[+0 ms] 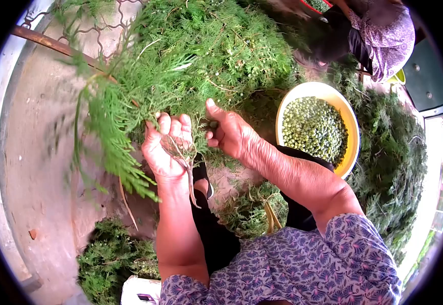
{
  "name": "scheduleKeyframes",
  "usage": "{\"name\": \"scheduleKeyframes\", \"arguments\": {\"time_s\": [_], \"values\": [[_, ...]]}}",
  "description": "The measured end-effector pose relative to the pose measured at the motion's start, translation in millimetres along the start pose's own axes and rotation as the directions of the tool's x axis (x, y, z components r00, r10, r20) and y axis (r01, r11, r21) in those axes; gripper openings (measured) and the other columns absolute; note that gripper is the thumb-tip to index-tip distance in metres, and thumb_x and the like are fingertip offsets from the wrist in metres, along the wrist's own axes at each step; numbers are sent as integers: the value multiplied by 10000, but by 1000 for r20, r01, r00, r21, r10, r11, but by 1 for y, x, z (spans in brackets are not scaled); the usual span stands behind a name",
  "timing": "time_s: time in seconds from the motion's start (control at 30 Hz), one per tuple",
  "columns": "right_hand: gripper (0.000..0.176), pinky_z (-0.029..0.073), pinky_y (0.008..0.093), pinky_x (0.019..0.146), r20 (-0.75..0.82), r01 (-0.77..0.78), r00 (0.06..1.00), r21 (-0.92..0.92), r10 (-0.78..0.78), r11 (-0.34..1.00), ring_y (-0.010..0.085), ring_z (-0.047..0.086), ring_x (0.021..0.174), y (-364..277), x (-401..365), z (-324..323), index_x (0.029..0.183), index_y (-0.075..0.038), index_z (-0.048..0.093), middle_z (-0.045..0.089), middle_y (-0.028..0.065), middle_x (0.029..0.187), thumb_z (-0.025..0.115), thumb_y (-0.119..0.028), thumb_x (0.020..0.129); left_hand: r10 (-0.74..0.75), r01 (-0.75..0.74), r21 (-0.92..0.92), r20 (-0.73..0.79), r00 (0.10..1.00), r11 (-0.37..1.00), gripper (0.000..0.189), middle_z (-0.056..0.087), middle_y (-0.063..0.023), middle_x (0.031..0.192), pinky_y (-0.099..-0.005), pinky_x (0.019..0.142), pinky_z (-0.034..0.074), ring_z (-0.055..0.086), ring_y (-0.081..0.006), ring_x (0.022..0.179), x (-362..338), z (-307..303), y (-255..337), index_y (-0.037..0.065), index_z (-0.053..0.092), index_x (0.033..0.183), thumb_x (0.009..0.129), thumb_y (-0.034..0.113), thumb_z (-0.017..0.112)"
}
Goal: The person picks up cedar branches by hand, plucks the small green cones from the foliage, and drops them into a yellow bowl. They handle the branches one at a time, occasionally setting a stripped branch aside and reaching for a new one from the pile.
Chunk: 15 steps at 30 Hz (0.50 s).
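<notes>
My left hand (166, 146) is closed around a leafy conifer branch (114, 119). Its feathery green sprays fan out to the left, and a bare forked stem (190, 178) hangs down past my wrist. Just to the right, my right hand (234, 136) has its fingers curled in and the thumb raised, close to the branch's twigs. Small dark-green round bits, apparently cones, show between its thumb and fingers. Beyond both hands rises a large heap of cut conifer branches (221, 51). By my right forearm stands a yellow basin (352, 119) holding many small green cones (313, 129).
More cut greenery (389, 152) lies along the right side. A smaller pile (112, 254) is at lower left, beside a white object (139, 291). Another person (384, 35) in a patterned top sits at upper right. A rusty bar (53, 44) crosses the upper left.
</notes>
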State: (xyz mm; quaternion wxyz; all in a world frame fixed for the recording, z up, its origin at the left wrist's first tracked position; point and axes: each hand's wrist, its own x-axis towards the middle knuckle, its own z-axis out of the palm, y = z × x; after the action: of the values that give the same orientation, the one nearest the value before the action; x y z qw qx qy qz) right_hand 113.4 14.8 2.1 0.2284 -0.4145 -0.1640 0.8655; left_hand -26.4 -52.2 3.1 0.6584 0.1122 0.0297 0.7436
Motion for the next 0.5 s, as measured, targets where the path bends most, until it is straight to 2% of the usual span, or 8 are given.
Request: {"name": "scheduleKeyframes", "arguments": {"time_s": [0.03,0.1,0.13,0.17,0.27,0.33,0.37,0.5], "values": [[363,339,283,405,-34,-2,999,16,2,1000,146,430,475,-1,0,1,792,-54,481,455,38,647,539,-400,886,-22,23,-35,44,999,999,70,515,-40,726,-401,808,483,507,-236,973,-3,-3,-1,63,550,899,837,93,561],[341,327,285,381,-223,4,974,-108,-28,994,144,421,450,15,-9,5,754,-54,468,422,31,595,519,-355,906,84,-82,-62,27,996,995,106,518,-35,726,-414,783,505,523,-238,951,-3,9,-14,70,562,943,837,74,557],[364,322,285,418,-241,15,968,-210,-67,978,157,402,478,22,-16,2,879,-31,505,429,43,655,527,-395,894,88,-86,-58,24,996,995,106,518,-35,726,-414,783,505,523,-238,951,-3,6,-10,70,562,943,837,74,557],[355,307,290,418,-258,48,962,-149,-86,988,161,386,455,32,-18,1,849,-39,486,425,50,630,521,-389,899,44,-43,-27,55,998,999,117,520,-33,729,-411,757,519,528,-241,949,-3,3,-5,72,560,954,837,68,556],[385,307,292,425,-225,74,971,-54,-85,996,163,390,464,42,-24,-3,812,-49,461,416,56,608,513,-420,896,-24,26,-16,126,992,1000,119,526,-34,732,-401,715,540,532,-249,955,-2,14,-5,74,558,956,838,59,552],[324,364,299,407,-88,-107,990,61,112,992,157,421,477,47,-17,-10,823,-75,438,406,35,640,532,-377,894,-68,67,10,152,986,998,103,523,-20,718,-392,710,549,555,-245,926,-2,17,-5,73,555,943,844,53,536],[324,364,299,407,-90,-102,990,65,107,993,157,421,477,48,-12,-11,823,-75,438,406,35,640,532,-377,894,-74,73,10,155,985,997,103,523,-20,718,-392,710,549,555,-245,926,-2,16,-7,73,555,943,844,53,536],[320,396,325,438,-232,-6,973,-10,3,1000,180,431,504,24,-1,-1,893,-69,473,467,62,714,561,-376,877,94,-97,57,45,995,994,87,509,9,704,-365,793,502,554,-138,662,-5,27,-20,57,547,950,877,95,518]]}}
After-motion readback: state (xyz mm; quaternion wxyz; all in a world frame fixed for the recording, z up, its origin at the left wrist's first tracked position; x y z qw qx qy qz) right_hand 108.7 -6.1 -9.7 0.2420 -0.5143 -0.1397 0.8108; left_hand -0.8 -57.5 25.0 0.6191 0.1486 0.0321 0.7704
